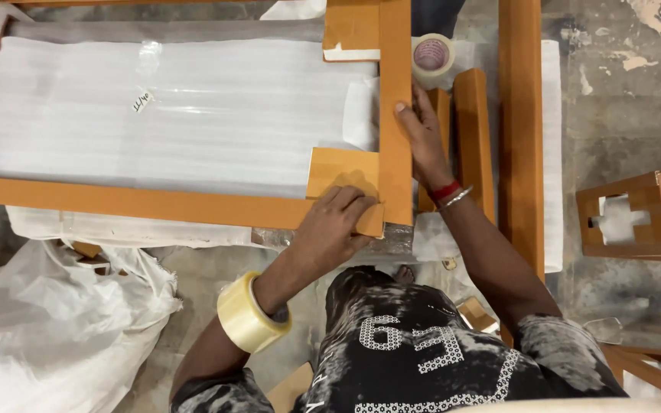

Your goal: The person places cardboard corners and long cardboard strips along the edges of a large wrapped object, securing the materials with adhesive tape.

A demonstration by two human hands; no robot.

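An orange-brown wooden frame (147,203) lies over white foam sheet (193,107). My left hand (336,226) presses flat on a cardboard corner piece (342,172) at the frame's near right corner. A roll of clear tape (248,315) hangs around my left forearm like a bracelet. My right hand (422,130) rests on the frame's right rail (395,53), fingers spread, thumb on the inner edge. A red band and a metal bangle sit on that wrist.
A second tape roll (432,57) lies beyond the right hand. Loose wooden bars (473,130) and a long plank (520,115) run to the right. A small wooden box frame (636,218) stands far right. White plastic sacks (47,321) pile at lower left on concrete floor.
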